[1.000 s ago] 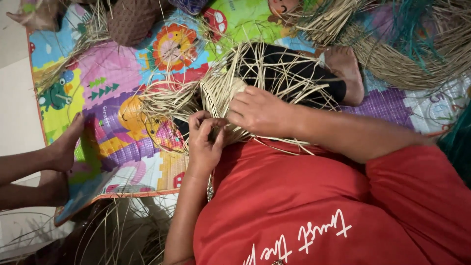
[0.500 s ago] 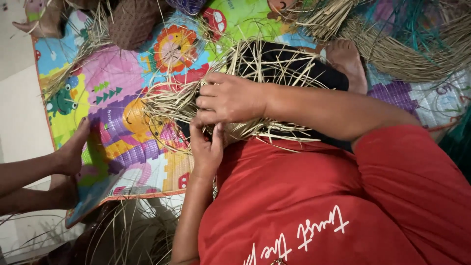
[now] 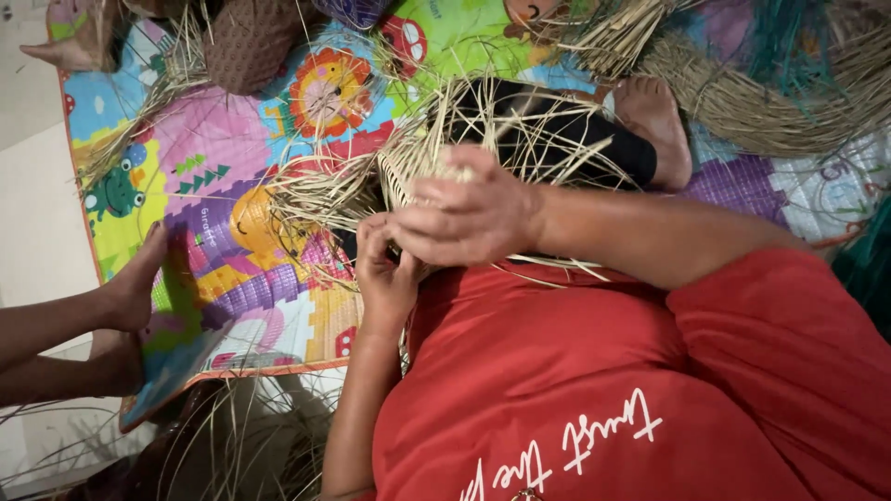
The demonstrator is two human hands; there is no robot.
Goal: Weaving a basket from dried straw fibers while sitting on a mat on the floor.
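Note:
A partly woven piece of pale straw (image 3: 418, 172) lies on my lap, with loose strands (image 3: 320, 190) fanning out from it over my black-trousered leg (image 3: 566, 130). My right hand (image 3: 469, 218) reaches in from the right and presses down on the woven edge, fingers closed over strands. Just below it, my left hand (image 3: 385, 274) comes up from underneath and pinches strands at the same edge. The two hands touch. My red shirt (image 3: 603, 390) fills the lower right.
A colourful play mat (image 3: 232, 186) with animal pictures lies under everything. Bundles of straw (image 3: 761, 93) lie at the top right and more at the bottom left (image 3: 241, 436). Another person's limbs (image 3: 111, 306) rest on the mat's left edge. My bare foot (image 3: 654, 125) lies beyond the weave.
My right hand has slid left and down along the woven edge until it sits over my left hand's fingers. My left hand has stayed at the edge.

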